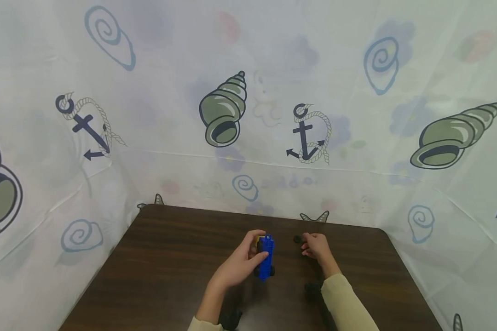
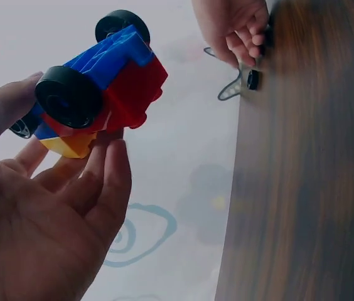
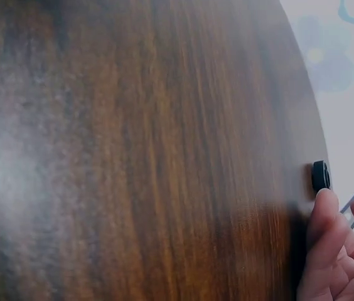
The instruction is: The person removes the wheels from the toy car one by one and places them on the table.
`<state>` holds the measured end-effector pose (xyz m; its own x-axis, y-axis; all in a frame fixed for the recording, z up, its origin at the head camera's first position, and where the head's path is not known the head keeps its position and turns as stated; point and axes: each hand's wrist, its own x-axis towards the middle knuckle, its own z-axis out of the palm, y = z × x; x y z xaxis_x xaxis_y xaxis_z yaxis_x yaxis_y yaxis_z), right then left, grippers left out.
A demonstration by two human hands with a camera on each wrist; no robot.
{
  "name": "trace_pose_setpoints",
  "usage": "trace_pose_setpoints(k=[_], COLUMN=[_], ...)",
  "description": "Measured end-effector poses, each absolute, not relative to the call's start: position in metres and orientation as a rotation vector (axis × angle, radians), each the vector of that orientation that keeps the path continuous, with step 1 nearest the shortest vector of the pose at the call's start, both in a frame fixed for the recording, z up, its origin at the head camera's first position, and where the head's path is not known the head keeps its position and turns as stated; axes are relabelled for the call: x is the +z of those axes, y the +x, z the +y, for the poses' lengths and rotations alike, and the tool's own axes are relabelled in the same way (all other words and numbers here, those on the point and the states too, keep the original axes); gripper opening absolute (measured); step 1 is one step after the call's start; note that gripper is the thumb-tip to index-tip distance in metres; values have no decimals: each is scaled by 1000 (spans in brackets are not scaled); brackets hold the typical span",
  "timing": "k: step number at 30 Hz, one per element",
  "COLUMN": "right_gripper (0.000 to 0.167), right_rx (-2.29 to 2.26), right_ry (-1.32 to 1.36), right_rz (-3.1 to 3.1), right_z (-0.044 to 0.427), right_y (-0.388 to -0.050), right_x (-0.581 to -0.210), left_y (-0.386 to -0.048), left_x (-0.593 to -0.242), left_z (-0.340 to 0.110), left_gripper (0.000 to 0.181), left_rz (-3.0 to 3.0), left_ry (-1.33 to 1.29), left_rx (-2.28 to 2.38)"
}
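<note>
My left hand (image 1: 242, 262) grips a toy car (image 1: 266, 258) between thumb and fingers, above the table. In the left wrist view the car (image 2: 108, 88) shows a blue chassis, red and yellow body parts and three black wheels. My right hand (image 1: 316, 247) is low over the far part of the table, its fingers loosely bent. Beside its fingertips a small black toy wheel (image 1: 298, 239) stands on edge on the tabletop. In the right wrist view one fingertip lies right at this wheel (image 3: 320, 176); whether they touch I cannot tell.
A dark brown wooden table (image 1: 170, 257) lies beneath both hands. White cloth (image 1: 170, 115) printed with shells and anchors surrounds its back and sides. Dark wrist-worn gear (image 1: 230, 319) shows below the left hand.
</note>
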<state>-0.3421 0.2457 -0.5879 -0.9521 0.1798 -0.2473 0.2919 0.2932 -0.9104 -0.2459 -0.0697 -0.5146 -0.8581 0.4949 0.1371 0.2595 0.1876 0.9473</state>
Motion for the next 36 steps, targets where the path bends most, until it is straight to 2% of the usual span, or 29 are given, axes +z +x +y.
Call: trace_pose_setpoints(k=[8,15,18,22,27,30,36], right_gripper=[37,42,51,72,86,79,56], right_rx=[-1795,-1782,-1821,-1787,-1507,-1428,-1486], right_ry=[475,308,227,77,-214,-368,-536], right_rz=[2419,2473,2434,2409,2552,2559,2466], right_z=[242,215,201,184,167,162,159], right_y=[-329,-309,-297,-280,-261,-255,-251], right_x=[-585,-566,-555,-542,-526,-523,-527], left_y=[-247,-247,-247,-248,-248,-249,-248], left_x=[-510,-505,-506,-507,-508,-509,-510], left_z=[-70,-70,-69,-66,-62,-59,-58], left_gripper=[63,63,63,61,61,61,57], left_rz=[2282,2302,2281,2291,2312,2318,2361], left_ry=[677,651,648,636,644,690,768], left_rx=[1873,2050,2101,2123,2097,2072,2056])
